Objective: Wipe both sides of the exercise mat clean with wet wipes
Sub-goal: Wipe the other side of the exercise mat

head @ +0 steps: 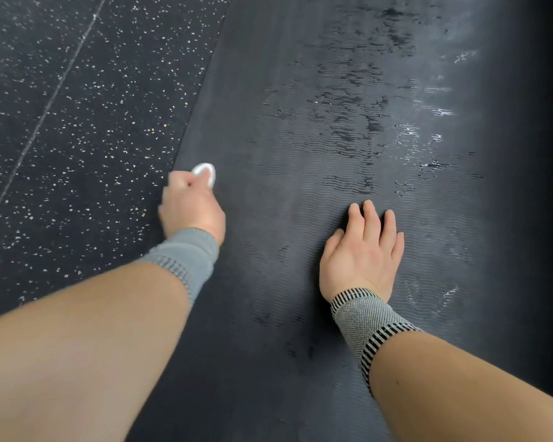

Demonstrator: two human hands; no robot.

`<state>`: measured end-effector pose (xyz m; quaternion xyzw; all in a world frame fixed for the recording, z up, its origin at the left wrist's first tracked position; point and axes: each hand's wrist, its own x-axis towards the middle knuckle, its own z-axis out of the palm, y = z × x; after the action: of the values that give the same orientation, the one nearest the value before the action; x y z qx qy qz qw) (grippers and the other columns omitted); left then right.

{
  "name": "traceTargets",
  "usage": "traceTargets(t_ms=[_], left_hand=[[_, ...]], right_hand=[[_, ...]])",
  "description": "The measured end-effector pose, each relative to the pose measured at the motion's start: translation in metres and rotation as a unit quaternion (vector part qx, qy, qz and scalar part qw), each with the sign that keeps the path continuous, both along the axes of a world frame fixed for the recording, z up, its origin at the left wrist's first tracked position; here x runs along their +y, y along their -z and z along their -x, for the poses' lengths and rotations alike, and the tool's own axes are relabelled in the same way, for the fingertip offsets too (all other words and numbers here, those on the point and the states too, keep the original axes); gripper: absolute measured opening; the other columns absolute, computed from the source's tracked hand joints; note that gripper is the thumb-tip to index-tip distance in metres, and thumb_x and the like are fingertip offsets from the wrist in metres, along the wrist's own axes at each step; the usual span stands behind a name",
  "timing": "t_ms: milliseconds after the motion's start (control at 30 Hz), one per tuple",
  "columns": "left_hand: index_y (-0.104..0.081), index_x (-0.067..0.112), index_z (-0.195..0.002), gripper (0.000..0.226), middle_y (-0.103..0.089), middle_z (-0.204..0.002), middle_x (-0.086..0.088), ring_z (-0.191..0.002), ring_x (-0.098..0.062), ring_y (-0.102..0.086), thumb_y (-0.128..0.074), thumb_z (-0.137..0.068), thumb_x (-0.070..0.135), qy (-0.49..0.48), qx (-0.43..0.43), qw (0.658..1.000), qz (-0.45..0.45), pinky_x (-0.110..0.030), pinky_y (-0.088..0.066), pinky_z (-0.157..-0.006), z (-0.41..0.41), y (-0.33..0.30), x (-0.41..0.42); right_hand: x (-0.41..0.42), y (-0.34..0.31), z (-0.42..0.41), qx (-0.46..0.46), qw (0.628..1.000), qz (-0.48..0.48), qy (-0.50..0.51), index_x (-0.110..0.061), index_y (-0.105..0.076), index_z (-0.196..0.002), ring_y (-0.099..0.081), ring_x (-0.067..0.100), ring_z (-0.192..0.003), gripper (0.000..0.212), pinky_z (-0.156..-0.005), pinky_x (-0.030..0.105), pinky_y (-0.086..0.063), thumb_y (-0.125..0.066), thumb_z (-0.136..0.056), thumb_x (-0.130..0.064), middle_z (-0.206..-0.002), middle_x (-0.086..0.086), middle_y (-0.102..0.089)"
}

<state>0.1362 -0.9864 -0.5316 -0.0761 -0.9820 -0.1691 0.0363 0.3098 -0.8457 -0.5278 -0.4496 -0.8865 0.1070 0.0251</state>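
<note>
1. The dark ribbed foam exercise mat (300, 218) lies on speckled black rubber floor (77, 106).
2. The left hand (190, 208) grips a white crumpled wet wipe (205, 172) at the mat's left edge.
3. The right hand (363, 250) presses the mat, fingers (372, 218) straight.

A single wide-angle head view looks forward and steeply down, close over the person's own forearms, which enter from the bottom edge. It faces along the length of the exercise mat (300, 218), which runs away from the lower edge to the top, with the speckled floor (61, 122) filling the left side.
</note>
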Motion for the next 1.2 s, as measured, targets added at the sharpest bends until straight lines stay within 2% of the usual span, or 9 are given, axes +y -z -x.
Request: traceTargets(t_ms=[67,167,433,500,567,667,900,1067,1200], left_hand=[[-0.059,0.013,-0.113,0.028,-0.057,-0.118,-0.012,-0.106,-0.034,-0.056,-0.044,-0.089,0.015,-0.084,-0.015,0.996,-0.026,-0.042,-0.046,-0.085,0.009,0.002,-0.007],[-0.062,0.011,-0.110,0.029,-0.057,-0.117,-0.014,-0.104,-0.036,-0.055,-0.047,-0.085,0.009,-0.064,-0.012,0.998,-0.020,-0.042,-0.046,-0.084,-0.004,0.002,0.014],[-0.057,0.031,-0.126,0.051,-0.051,-0.108,0.000,-0.090,-0.022,-0.044,-0.054,-0.084,0.001,0.239,-0.017,0.971,-0.017,-0.036,-0.037,-0.083,-0.050,-0.009,0.070],[-0.053,0.038,-0.110,0.045,-0.051,-0.108,-0.004,-0.090,-0.027,-0.046,-0.051,-0.082,0.003,0.178,-0.013,0.984,-0.001,-0.037,-0.037,-0.082,-0.026,-0.009,0.055],[-0.050,0.031,-0.098,0.031,-0.053,-0.114,-0.009,-0.097,-0.034,-0.052,-0.053,-0.084,0.004,0.012,-0.021,1.000,-0.004,-0.041,-0.042,-0.083,0.006,-0.009,0.035],[-0.052,0.024,-0.097,0.020,-0.052,-0.118,-0.008,-0.103,-0.032,-0.053,-0.052,-0.086,0.007,-0.139,-0.050,0.989,-0.024,-0.042,-0.044,-0.088,0.031,-0.007,0.017],[-0.056,0.025,-0.115,0.044,-0.048,-0.113,-0.004,-0.095,-0.030,-0.047,-0.047,-0.078,0.003,0.046,-0.046,0.998,-0.012,-0.039,-0.041,-0.082,-0.025,-0.006,0.069],[-0.053,0.029,-0.133,0.052,-0.052,-0.113,0.002,-0.097,-0.022,-0.048,-0.053,-0.087,0.006,0.254,-0.039,0.966,-0.010,-0.036,-0.034,-0.085,-0.073,-0.013,0.091],[-0.057,0.029,-0.121,0.038,-0.053,-0.113,-0.002,-0.095,-0.028,-0.046,-0.049,-0.090,0.008,0.105,-0.052,0.993,-0.024,-0.040,-0.037,-0.089,-0.034,-0.010,0.056]], right_hand=[[0.000,0.000,-0.001,0.001,1.000,0.001,-0.001,-0.017,-0.038,-0.141,-0.017,0.031,-0.141,0.051,-0.115,0.047,-0.008,-0.034,-0.093,-0.033,-0.151,0.001,-0.032],[0.001,0.000,-0.001,-0.003,1.000,0.005,0.001,-0.017,-0.038,-0.141,-0.016,0.030,-0.142,0.050,-0.116,0.046,-0.007,-0.034,-0.094,-0.033,-0.152,0.000,-0.031],[-0.001,-0.002,-0.001,0.002,1.000,0.002,0.000,-0.017,-0.039,-0.141,-0.018,0.031,-0.141,0.050,-0.115,0.048,-0.010,-0.034,-0.093,-0.032,-0.151,0.001,-0.033],[0.000,-0.002,-0.001,-0.002,1.000,0.005,0.001,-0.017,-0.038,-0.141,-0.017,0.030,-0.141,0.051,-0.116,0.047,-0.009,-0.033,-0.093,-0.033,-0.151,0.001,-0.032],[0.000,-0.002,0.000,-0.010,1.000,0.007,-0.001,-0.018,-0.037,-0.141,-0.016,0.030,-0.141,0.052,-0.116,0.047,-0.008,-0.031,-0.092,-0.034,-0.152,0.000,-0.031],[0.001,-0.001,0.000,-0.011,1.000,0.010,-0.001,-0.018,-0.037,-0.142,-0.015,0.030,-0.142,0.052,-0.116,0.046,-0.007,-0.031,-0.092,-0.034,-0.152,0.000,-0.031],[0.000,-0.003,0.000,-0.003,1.000,0.008,0.001,-0.017,-0.039,-0.141,-0.018,0.031,-0.141,0.050,-0.116,0.047,-0.010,-0.035,-0.093,-0.031,-0.151,0.002,-0.033],[-0.001,-0.004,0.000,0.011,1.000,0.009,0.006,-0.015,-0.041,-0.140,-0.020,0.032,-0.141,0.049,-0.115,0.048,-0.011,-0.038,-0.093,-0.029,-0.150,0.003,-0.035],[-0.001,-0.004,0.000,-0.002,1.000,0.014,-0.002,-0.017,-0.038,-0.141,-0.016,0.030,-0.142,0.051,-0.116,0.047,-0.008,-0.033,-0.093,-0.032,-0.152,0.001,-0.031]])
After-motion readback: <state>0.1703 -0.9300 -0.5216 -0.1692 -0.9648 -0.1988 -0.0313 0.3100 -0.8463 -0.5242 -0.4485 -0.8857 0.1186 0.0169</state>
